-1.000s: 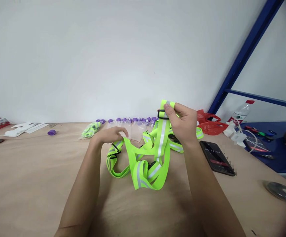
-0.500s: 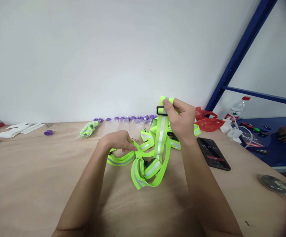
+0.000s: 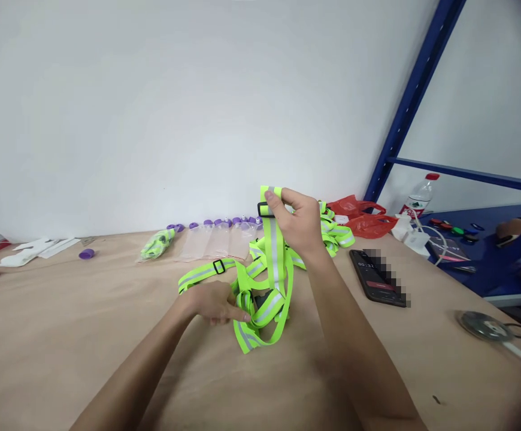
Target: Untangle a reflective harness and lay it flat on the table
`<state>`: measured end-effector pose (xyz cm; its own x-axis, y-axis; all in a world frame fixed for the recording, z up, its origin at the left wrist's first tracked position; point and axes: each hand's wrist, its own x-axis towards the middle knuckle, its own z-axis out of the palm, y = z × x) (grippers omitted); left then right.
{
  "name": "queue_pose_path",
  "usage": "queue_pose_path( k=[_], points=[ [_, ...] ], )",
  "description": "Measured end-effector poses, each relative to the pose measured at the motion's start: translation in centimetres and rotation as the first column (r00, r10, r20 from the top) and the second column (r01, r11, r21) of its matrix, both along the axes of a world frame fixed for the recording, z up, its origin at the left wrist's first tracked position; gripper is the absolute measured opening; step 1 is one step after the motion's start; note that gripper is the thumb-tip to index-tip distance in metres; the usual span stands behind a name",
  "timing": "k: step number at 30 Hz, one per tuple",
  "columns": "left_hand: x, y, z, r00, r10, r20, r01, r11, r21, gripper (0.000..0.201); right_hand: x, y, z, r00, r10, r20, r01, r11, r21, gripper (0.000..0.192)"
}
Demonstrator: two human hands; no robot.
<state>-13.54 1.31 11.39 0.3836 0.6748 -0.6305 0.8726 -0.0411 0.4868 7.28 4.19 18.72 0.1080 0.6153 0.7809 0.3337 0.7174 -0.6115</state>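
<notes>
Head view: a reflective strap harness (image 3: 274, 245) is pinched beside its slider buckle (image 3: 260, 209) in the grip of the right hand (image 3: 303, 221) above the bench (image 3: 85, 335), while the left hand (image 3: 215, 301) is laid against the lower loops (image 3: 271, 307), its grip unclear. Tangling could be caused if those overlapping loops are pulled unevenly.

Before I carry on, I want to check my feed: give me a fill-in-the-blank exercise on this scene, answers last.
The hand holding the neon strap up beside its black buckle is the person's ____ one.
The bottle has a ____ cap.
The small round piece lying alone left of the bagged neon bundle is ____.
The slanted post is ____.
Missing words: right; red; purple; blue.
</notes>
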Motion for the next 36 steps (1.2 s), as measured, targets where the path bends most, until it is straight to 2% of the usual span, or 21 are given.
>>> queue_pose_path(
  k=[2,5,9,12,14,16,19,22,26,29,31,33,36],
  points=[
    [-0.3,-0.9,-1.2,0.994,0.036,0.101,-0.046,0.994,0.099,0.046,-0.1,-0.2,0.0,1.000,0.005,0.023,-0.005,1.000,0.005,0.050],
    [-1.0,-2.3,-2.3,0.973,0.079,0.215,-0.136,0.954,0.267,0.033,0.2,-0.5,-0.1,0.999,-0.005,0.051,0.005,1.000,-0.002,0.049],
    [-1.5,-4.5,-3.3,0.963,0.143,0.230,-0.212,0.926,0.312,0.034,0.8,-0.7,-0.5,0.996,0.091,0.007,-0.090,0.991,-0.097,0.051],
    [-0.6,-5.9,-4.6,0.938,0.139,0.317,-0.250,0.905,0.344,0.034,1.1,-0.7,-0.6,0.988,0.155,0.016,-0.149,0.970,-0.195,0.052],
    [0.5,-6.6,-5.6,0.905,0.143,0.400,-0.311,0.864,0.396,0.033,1.2,-0.9,-0.5,0.982,0.176,0.073,-0.153,0.956,-0.248,0.055],
    [1.4,-7.2,-6.3,0.864,0.158,0.477,-0.401,0.790,0.465,0.032,1.4,-1.4,-0.4,0.974,0.182,0.136,-0.137,0.949,-0.285,0.058],
    [1.9,-8.3,-6.1,0.806,0.139,0.576,-0.495,0.692,0.525,0.026,2.1,-2.7,-0.4,0.966,0.160,0.202,-0.090,0.945,-0.315,0.061],
    [1.3,-9.1,-4.0,0.759,0.068,0.647,-0.504,0.691,0.518,0.030,3.4,-4.1,-0.4,0.967,0.115,0.227,-0.036,0.944,-0.328,0.060],
    [0.4,-9.2,1.3,0.723,-0.025,0.690,-0.436,0.758,0.485,0.040,4.8,-5.5,0.1,0.982,0.122,0.141,-0.059,0.921,-0.385,0.059],
    [0.8,-8.8,5.7,0.712,-0.066,0.699,-0.394,0.786,0.476,0.039,4.5,-6.1,0.5,0.977,0.211,0.026,-0.178,0.877,-0.447,0.054],
    [1.5,-8.4,8.1,0.697,-0.091,0.711,-0.385,0.789,0.479,0.039,3.7,-6.6,0.6,0.953,0.295,-0.061,-0.287,0.825,-0.487,0.048],
    [2.3,-8.0,9.8,0.673,-0.108,0.732,-0.371,0.807,0.460,0.038,2.7,-7.2,0.5,0.919,0.366,-0.144,-0.387,0.771,-0.507,0.048],
    [3.2,-7.5,11.0,0.627,-0.108,0.771,-0.349,0.846,0.402,0.034,1.6,-8.4,0.4,0.866,0.444,-0.229,-0.496,0.711,-0.499,0.050]
  ],
)
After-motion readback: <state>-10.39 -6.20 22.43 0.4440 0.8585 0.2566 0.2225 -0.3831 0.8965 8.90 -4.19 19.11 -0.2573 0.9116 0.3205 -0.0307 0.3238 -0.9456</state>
